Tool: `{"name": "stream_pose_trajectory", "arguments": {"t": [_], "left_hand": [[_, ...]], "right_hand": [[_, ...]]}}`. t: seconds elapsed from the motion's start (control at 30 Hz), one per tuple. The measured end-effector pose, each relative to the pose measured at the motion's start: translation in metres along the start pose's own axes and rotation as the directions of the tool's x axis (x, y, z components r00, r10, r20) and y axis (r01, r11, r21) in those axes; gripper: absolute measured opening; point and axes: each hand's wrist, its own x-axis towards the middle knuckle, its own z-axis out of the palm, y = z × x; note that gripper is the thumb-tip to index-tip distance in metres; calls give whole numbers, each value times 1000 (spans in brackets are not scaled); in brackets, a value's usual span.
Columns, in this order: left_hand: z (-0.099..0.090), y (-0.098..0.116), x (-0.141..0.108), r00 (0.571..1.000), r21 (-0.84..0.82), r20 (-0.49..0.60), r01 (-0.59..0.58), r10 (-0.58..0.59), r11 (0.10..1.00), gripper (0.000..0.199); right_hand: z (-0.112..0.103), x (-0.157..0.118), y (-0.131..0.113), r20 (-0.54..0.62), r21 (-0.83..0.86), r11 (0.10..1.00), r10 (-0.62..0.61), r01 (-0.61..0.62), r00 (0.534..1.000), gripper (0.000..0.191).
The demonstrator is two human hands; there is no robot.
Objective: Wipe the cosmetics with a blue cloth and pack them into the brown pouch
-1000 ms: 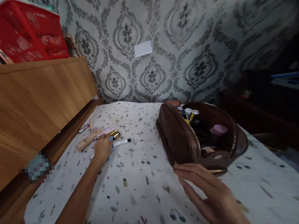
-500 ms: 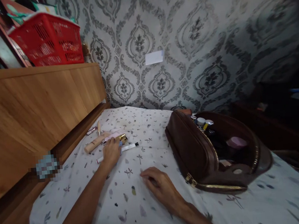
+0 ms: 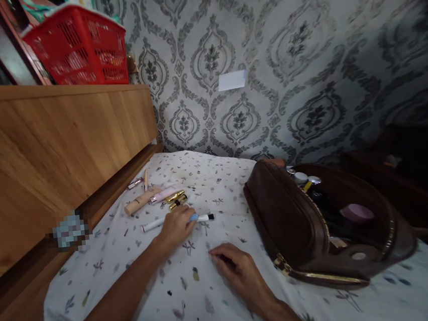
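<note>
My left hand (image 3: pixel 175 227) is closed around a small light blue item (image 3: pixel 194 217), whose kind I cannot make out. It is over a white pen-like stick (image 3: pixel 152 225) with a black end, hiding the stick's middle. Just beyond lie two gold tubes (image 3: pixel 177 201), a pale pink tube (image 3: pixel 164 194) and a beige tube (image 3: pixel 139 202). My right hand (image 3: pixel 242 274) rests on the patterned cloth (image 3: pixel 200 177), fingers loosely bent, nothing visible in it. To its right stands a brown makeup bag (image 3: pixel 283 214), unzipped, with several cosmetics inside, among them a pink rounded item (image 3: pixel 357 212).
A wooden cabinet (image 3: pixel 65 149) borders the cloth on the left, with a red basket (image 3: pixel 89 49) on top. Patterned wallpaper (image 3: pixel 211 54) covers the wall behind. A slim brush-like stick (image 3: pixel 145 179) and a small pinkish tube (image 3: pixel 135 183) lie farther back.
My left hand has moved right and toward me with the light blue item, away from the gold tubes. My right hand has barely moved. The view has shifted slightly.
</note>
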Motion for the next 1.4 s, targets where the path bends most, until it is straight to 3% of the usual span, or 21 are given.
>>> {"name": "stream_pose_trajectory", "arguments": {"t": [0.2,0.4,0.6,0.8,0.9,1.0,1.13,1.23,1.4], "left_hand": [[1,-30,8,956,67,-32,293,-292,954,31],[5,-29,11,939,93,15,340,-343,936,28],[0,-25,8,937,44,-62,347,-344,937,29],[-4,-17,3,969,-46,-156,187,-192,981,28],[-6,-6,-4,981,-88,-193,-11,-6,996,25],[-5,10,-13,929,-102,-275,-286,249,953,23],[-1,33,-22,826,-107,-357,-500,436,859,27],[-1,45,-25,802,-175,-393,-545,449,820,31],[-10,53,-26,902,-456,-310,-419,302,785,38]], "right_hand": [[1,-1,0,-1,-9,1000,-8,8,1000,24],[1,-1,-2,2,-17,1000,1,-1,1000,25],[0,-1,-2,-14,0,1000,-3,3,1000,25],[0,-1,0,-67,10,1000,-3,4,998,24],[1,-1,5,-182,-8,999,-39,38,983,34],[2,-1,10,-262,-72,996,-72,55,963,45],[0,-2,8,-188,-157,987,-72,43,979,49],[-2,-2,4,-117,-163,985,-70,51,991,39],[1,-2,6,-127,-162,979,-143,122,981,23]]}}
